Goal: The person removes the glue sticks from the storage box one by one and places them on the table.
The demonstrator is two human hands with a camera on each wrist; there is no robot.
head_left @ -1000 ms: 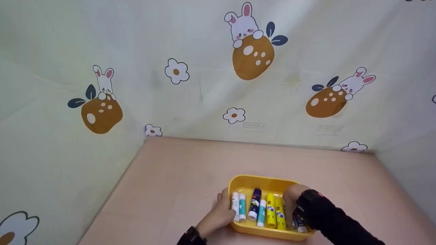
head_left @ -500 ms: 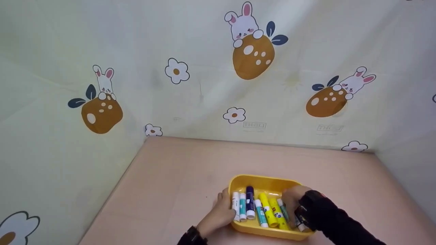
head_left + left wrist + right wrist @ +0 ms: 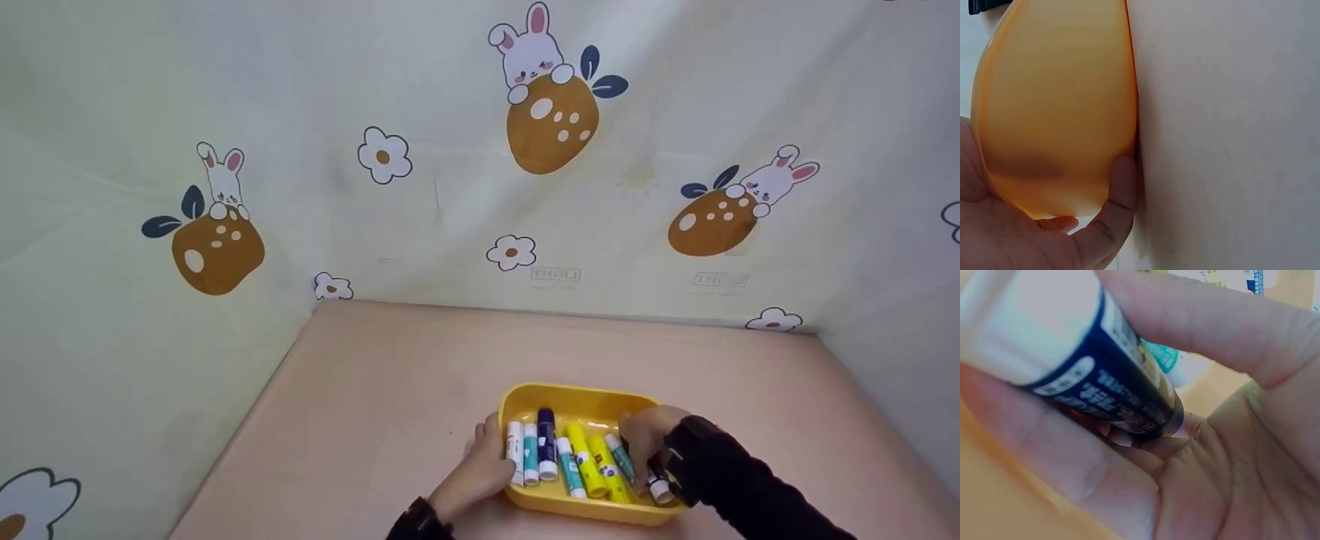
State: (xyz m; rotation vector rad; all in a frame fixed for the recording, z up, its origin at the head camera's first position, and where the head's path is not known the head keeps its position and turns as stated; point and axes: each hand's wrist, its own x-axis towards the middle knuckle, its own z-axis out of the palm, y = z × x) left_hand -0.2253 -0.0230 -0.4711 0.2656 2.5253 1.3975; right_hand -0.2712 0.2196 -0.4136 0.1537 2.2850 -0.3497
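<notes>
Holding a dark, white-ended tube (image 3: 1112, 377) between its fingers (image 3: 1089, 467), the right hand (image 3: 649, 435) reaches into a yellow tray (image 3: 589, 511) gripped by the left hand (image 3: 484, 466).

Two bare hands show: left hand (image 3: 484, 463), right hand (image 3: 651, 433). Between them is one rounded yellow plastic tray (image 3: 592, 511). Eight cylindrical tubes are visible: one white-ended navy tube (image 3: 1120, 379) in the right hand's grip; left of that grip, three teal-and-white tubes (image 3: 570, 467), two yellow tubes (image 3: 586, 460), one white-ended dark purple tube (image 3: 547, 442), one white tube (image 3: 514, 452). Beyond both grips: three rabbit-and-orange-fruit wall prints (image 3: 553, 124), six white flower prints (image 3: 511, 259), some partial.
</notes>
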